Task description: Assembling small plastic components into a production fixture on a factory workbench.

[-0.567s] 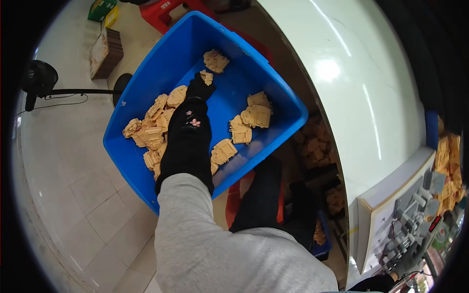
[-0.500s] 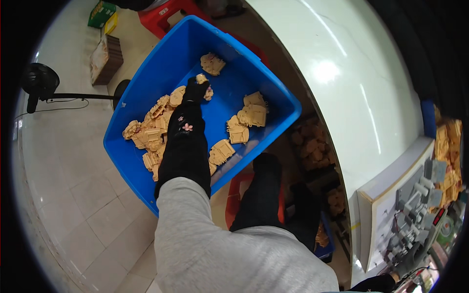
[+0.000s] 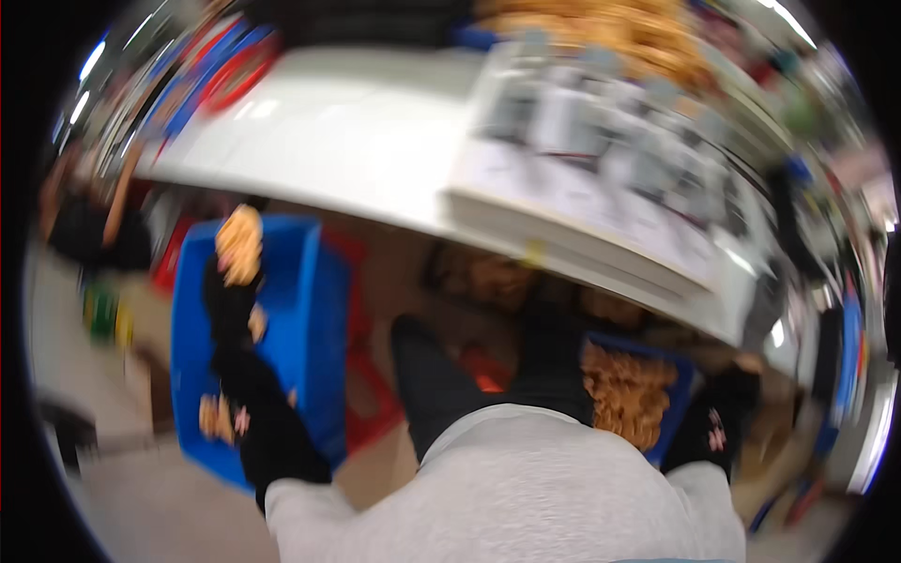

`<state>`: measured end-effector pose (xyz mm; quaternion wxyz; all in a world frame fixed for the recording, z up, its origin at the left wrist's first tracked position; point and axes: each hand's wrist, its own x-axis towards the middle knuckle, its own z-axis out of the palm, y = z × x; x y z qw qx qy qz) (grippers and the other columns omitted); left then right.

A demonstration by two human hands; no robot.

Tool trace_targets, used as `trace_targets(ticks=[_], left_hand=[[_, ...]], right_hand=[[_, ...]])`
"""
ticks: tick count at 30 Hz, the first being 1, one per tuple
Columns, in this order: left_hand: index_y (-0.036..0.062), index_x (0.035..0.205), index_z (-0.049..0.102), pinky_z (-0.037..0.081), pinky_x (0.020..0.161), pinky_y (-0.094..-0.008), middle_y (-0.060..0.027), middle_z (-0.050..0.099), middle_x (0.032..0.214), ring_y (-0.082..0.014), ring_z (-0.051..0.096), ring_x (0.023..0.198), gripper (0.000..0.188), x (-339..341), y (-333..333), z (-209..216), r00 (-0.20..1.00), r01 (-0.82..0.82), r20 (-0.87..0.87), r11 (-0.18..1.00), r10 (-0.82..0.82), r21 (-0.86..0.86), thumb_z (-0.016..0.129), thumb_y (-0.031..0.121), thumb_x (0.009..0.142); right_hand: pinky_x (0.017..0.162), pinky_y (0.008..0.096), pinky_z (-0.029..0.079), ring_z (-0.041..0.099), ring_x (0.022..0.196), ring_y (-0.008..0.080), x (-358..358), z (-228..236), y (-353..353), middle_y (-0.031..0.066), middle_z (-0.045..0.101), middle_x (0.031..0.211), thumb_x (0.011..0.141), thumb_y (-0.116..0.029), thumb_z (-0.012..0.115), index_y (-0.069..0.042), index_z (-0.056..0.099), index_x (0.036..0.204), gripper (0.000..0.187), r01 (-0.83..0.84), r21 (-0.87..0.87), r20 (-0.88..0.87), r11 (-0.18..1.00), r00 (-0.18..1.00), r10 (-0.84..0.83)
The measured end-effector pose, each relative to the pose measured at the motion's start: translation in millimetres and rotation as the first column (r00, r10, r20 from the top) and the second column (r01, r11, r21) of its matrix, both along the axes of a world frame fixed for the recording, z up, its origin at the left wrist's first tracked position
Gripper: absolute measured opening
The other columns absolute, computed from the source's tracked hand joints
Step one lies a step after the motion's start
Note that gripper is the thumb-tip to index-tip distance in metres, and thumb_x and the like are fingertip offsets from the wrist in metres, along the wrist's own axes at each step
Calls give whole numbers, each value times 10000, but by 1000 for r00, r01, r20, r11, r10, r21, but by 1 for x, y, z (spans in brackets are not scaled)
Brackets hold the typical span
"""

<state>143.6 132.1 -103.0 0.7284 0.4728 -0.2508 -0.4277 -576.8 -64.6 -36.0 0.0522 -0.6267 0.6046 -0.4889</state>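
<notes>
A tan moulded plastic part [image 3: 240,246] is held up by my left hand [image 3: 228,298], black-gloved and closed around it, over the blue tub [image 3: 314,281]. More tan parts [image 3: 216,418] lie low in the tub beside my black sleeve. My right hand [image 3: 766,298], seemingly in a grey glove, is at the right end of the white table, beside the grey metal fixture [image 3: 601,122]. Motion blur smears its fingers, so what it holds, if anything, does not show.
The fixture's thick white board [image 3: 577,211] lies on the white table [image 3: 357,141], with a heap of tan parts [image 3: 601,33] behind. A blue crate [image 3: 683,375] of parts stands right of my legs. Another person's arm [image 3: 120,202] shows far left; a red stool [image 3: 374,399] is beside the tub.
The view has swung right toward the table and blurred. My left hand has come up from the tub's bottom with a tan part in it. The right hand still is near the fixture.
</notes>
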Motion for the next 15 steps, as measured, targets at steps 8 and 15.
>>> trace_targets(ticks=[8,15], left_hand=[[31,1267,369,490,723,-308,-133,523,1074,-221,563,885,461,-245,-141,124,832,549,152,832,-534,-79,482,227,865],[42,1218,438,476,674,-247,-115,559,1019,-152,572,866,435,-419,-207,172,626,609,668,787,-403,-96,545,263,860]], right_hand=[[599,256,473,557,673,117,94,19,8,60,568,864,715,-162,688,-84,542,1119,436,4,-19,195,1000,981,0],[578,326,465,555,641,203,101,-5,-19,60,546,811,714,-140,644,-106,545,943,252,232,-232,78,945,973,-219]])
